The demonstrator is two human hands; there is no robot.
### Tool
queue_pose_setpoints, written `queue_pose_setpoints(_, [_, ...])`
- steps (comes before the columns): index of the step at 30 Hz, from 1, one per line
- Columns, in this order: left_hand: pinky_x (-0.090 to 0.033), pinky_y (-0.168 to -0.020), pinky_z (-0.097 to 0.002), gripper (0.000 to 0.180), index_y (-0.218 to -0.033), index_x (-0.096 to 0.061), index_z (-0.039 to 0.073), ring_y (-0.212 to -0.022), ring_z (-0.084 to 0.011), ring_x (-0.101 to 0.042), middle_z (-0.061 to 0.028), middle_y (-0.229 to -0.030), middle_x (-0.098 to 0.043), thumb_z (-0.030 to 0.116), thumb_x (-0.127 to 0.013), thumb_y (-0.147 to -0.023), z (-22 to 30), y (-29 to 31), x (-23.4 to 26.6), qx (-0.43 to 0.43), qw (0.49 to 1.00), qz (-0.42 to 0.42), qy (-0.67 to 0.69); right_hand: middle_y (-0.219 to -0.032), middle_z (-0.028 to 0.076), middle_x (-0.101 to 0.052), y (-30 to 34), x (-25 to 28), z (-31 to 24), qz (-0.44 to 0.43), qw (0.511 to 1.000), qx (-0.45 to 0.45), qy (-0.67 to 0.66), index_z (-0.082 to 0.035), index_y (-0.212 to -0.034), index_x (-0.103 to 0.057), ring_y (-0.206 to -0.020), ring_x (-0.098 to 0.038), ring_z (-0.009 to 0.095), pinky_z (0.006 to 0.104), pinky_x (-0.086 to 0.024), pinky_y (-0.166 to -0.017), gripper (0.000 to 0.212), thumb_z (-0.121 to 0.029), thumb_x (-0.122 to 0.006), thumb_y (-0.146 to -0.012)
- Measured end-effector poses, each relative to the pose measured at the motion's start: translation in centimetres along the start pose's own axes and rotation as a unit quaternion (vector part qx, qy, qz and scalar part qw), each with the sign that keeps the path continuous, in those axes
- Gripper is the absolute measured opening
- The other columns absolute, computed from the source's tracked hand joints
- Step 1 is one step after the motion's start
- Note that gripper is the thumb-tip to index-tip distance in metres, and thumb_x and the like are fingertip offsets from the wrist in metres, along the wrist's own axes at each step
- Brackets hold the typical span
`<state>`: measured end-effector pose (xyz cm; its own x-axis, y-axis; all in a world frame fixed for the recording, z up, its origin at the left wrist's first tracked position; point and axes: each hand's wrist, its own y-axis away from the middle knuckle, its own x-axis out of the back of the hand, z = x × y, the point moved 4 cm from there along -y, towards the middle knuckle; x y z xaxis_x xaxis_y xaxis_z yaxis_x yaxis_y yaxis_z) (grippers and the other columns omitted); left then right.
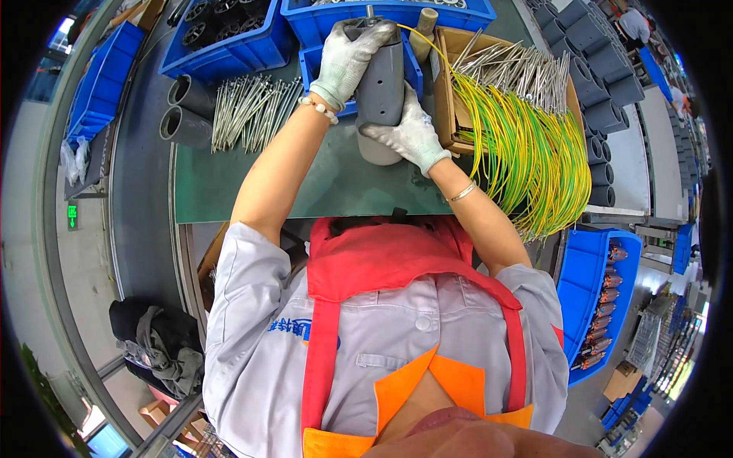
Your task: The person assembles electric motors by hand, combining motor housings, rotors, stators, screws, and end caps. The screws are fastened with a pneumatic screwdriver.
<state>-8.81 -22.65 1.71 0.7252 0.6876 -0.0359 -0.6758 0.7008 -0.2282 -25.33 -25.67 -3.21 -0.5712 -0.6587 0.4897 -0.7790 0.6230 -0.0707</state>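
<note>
A dark grey cylindrical housing [381, 91] with small holes in its side stands over the green bench top, between my hands. My left hand [353, 61], in a whitish work glove, is closed over its upper end, beside a short metal shaft [371, 12]. Lower down, my gloved right hand [412, 133] grips its side, thumb across the front. Below that thumb shows a paler rounded end [379, 153]. One yellow-green wire [427, 40] runs from near the top toward the right. The far side of the housing is hidden.
Long metal rods [248, 113] and grey tube sections [185, 126] lie left of my arms. At right, a cardboard box [452, 141] holds rods, with a bundle of yellow-green wires [527, 168] draped over it. Blue bins [237, 59] line the back; more grey tubes [599, 69] are stacked beyond.
</note>
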Motion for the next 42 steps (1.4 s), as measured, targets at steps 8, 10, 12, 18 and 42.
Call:
queue_pose_setpoints(8, [-0.051, -0.079, -0.0252, 0.056, -0.12, -0.055, -0.003, -0.087, -0.0105, -0.061, -0.0067, -0.1, -0.067, 0.037, -0.074, -0.086, -0.6, -0.1, -0.2, -0.004, 0.996, -0.042, 0.077, -0.125, 0.013, -0.059, -1.1, -0.6, 2.6, -0.044, 0.99, -0.026, -0.134, 0.001, -0.139, -0.041, -0.113, -0.057, 0.021, 0.0344, -0.047, -0.1, 0.097, -0.032, -0.09, -0.062])
queue_pose_setpoints(10, [-0.05, -0.076, -0.0249, 0.045, -0.116, -0.06, 0.0, -0.083, -0.0094, -0.06, -0.0028, -0.096, -0.065, 0.036, -0.069, -0.091, -0.8, -0.1, -0.2, -0.025, 0.997, -0.039, 0.061, -0.124, 0.012, -0.059, -1.0, -0.6, 3.0, -0.048, 0.987, -0.025, -0.149, 0.001, -0.138, -0.042, -0.113, -0.058, 0.02, 0.0343, -0.047, -0.1, 0.094, -0.03, -0.09, -0.063])
queue_pose_setpoints(12, [-0.05, -0.077, -0.0249, 0.039, -0.114, -0.061, 0.001, -0.083, -0.0085, -0.058, -0.0028, -0.097, -0.065, 0.034, -0.066, -0.093, -0.9, -0.3, -0.5, -0.065, 0.988, -0.123, 0.065, -0.123, 0.012, -0.06, -0.5, -0.3, 1.5, -0.076, 0.965, -0.057, -0.243, 0.001, -0.136, -0.044, -0.111, -0.058, 0.02, 0.0334, -0.048, -0.099, 0.09, -0.026, -0.09, -0.063])
queue_pose_setpoints(18, [-0.05, -0.096, -0.0296, 0.042, -0.125, -0.061, 0.001, -0.11, -0.0186, -0.064, -0.01, -0.123, -0.065, 0.034, -0.054, -0.101, -2.3, -0.4, -0.3, -0.318, 0.933, -0.157, 0.06, -0.121, 0.011, -0.061, -0.8, -0.5, 2.3, -0.056, 0.985, -0.061, -0.155, 0.002, -0.132, -0.047, -0.108, -0.06, 0.019, 0.0326, -0.049, -0.095, 0.085, -0.024, -0.09, -0.064])
queue_pose_setpoints(42, [-0.053, -0.081, -0.0274, 0.067, -0.127, -0.046, -0.007, -0.09, -0.0136, -0.063, -0.0107, -0.107, -0.065, 0.038, -0.074, -0.086, -0.9, -0.2, 0.0, 0.03, 0.995, -0.01, 0.099, -0.119, 0.014, -0.062, -1.1, -0.6, 2.3, -0.07, 0.978, -0.062, -0.188, 0.002, -0.13, -0.048, -0.108, -0.061, 0.021, 0.0329, -0.05, -0.096, 0.088, -0.031, -0.089, -0.06])
